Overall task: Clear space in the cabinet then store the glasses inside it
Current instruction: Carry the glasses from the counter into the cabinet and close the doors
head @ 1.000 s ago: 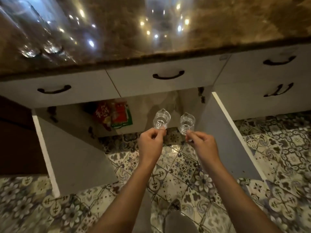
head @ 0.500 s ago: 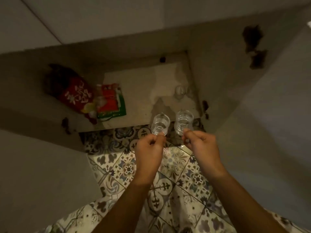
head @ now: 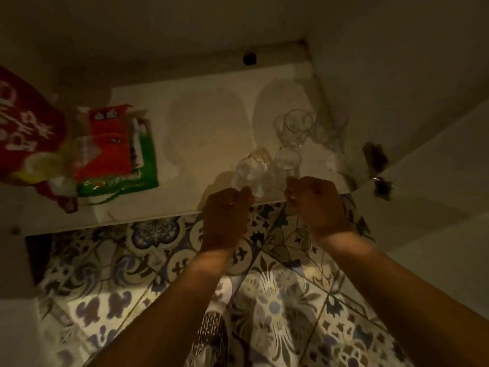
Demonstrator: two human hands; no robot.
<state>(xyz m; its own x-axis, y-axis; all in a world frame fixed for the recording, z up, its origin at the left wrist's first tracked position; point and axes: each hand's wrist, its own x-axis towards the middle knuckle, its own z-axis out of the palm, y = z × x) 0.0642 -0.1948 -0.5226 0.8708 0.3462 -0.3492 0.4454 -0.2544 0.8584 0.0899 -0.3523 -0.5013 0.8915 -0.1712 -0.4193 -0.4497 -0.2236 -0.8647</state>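
Glass [head: 250, 165] in left hand [head: 225, 215], second glass [head: 287, 160] in right hand [head: 316, 202], over cabinet floor [head: 206, 128].

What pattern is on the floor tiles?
Ornate floral motifs in blue and cream on the floor tiles, seen in the head view.

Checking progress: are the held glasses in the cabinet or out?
In: left glass and right glass are over the cabinet floor, past its front edge. Set down? Cannot tell.

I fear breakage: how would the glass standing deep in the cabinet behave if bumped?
The standing glass looks thin and clear, so probably fragile. It seems taller than wide, so it may tip. Smooth walls likely feel slippery.
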